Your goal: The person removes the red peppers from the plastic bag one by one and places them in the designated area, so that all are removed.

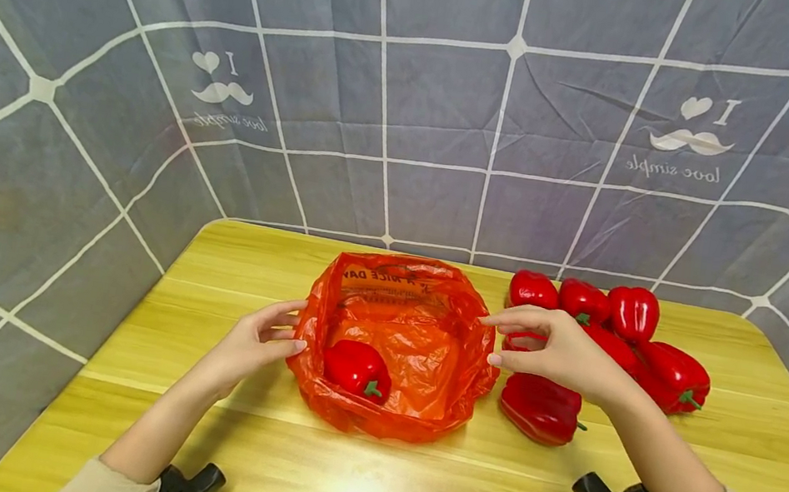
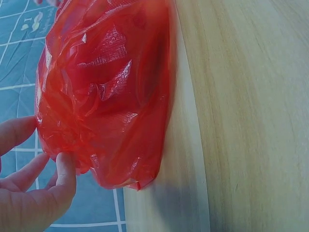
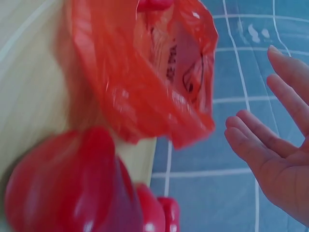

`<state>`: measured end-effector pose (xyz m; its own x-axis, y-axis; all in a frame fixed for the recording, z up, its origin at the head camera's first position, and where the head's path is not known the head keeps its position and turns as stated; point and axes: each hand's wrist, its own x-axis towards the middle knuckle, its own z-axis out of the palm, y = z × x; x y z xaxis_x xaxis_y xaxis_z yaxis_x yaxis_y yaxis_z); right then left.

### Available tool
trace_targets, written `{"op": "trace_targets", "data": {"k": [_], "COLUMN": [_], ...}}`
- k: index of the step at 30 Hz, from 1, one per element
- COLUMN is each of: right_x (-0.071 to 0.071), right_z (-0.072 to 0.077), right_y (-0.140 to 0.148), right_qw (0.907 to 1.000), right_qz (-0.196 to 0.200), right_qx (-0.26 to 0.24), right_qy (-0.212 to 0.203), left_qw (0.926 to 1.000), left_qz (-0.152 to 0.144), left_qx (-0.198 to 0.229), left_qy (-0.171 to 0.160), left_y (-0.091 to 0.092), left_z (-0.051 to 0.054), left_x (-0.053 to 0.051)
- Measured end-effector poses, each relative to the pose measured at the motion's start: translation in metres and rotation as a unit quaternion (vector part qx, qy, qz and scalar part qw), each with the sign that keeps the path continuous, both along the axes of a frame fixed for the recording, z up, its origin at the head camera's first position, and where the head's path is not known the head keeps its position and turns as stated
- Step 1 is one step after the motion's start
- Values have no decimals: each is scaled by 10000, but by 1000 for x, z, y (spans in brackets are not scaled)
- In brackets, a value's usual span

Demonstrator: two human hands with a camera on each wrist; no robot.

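A thin orange-red plastic bag (image 1: 381,421) stands on the table with its mouth spread wide. Inside it, at the near left, lies one red bell pepper (image 1: 356,367) with a green stem. The left hand (image 1: 259,345) touches the bag's left side with relaxed fingers (image 2: 66,166); the left wrist view shows the bag's outer wall beside them. Over by the bag's right rim, the right hand (image 1: 554,348) hovers with fingers spread and holds nothing; in the right wrist view a gap separates it from the bag (image 3: 159,111).
To the bag's right lie several red bell peppers (image 1: 671,376), partly behind the right hand. One pepper (image 1: 541,410) sits nearest the front of that group. A grey curtain (image 1: 445,102) with white lines hangs behind and beside the wooden table (image 1: 331,481).
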<state>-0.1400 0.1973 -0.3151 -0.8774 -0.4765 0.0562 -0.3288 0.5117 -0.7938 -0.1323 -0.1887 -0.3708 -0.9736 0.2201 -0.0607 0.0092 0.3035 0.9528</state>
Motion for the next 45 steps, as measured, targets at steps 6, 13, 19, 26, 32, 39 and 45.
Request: {"op": "trace_targets", "data": {"k": [6, 13, 19, 26, 32, 39, 45], "right_x": [-8, -15, -18, -21, -20, -20, -20], "right_z": [0, -6, -15, -24, -30, -41, -48], "right_y": [-22, -47, -68, -88, -102, -117, -127], "right_qw": [9991, 9952, 9920, 9916, 9898, 9890, 9880], "right_qz": [219, 410, 645, 541, 499, 522, 620], "right_qx": [-171, -439, -619, -540, -541, -573, -734], "right_qy": [-335, -775, -891, -1041, -1220, -1261, -1207], "left_qw": [10000, 9999, 9999, 10000, 10000, 10000, 10000], "left_qz": [-37, -75, -81, -74, -67, -30, -24], "left_qx": [23, 29, 29, 23, -6, -9, -20], "left_qy": [15, 67, 82, 60, 35, 1, 9], "left_y": [1, 0, 0, 0, 0, 1, 1], "left_z": [0, 0, -1, -1, 0, 0, 0], "left_x": [-2, -2, -3, -3, -3, -1, 0]}}
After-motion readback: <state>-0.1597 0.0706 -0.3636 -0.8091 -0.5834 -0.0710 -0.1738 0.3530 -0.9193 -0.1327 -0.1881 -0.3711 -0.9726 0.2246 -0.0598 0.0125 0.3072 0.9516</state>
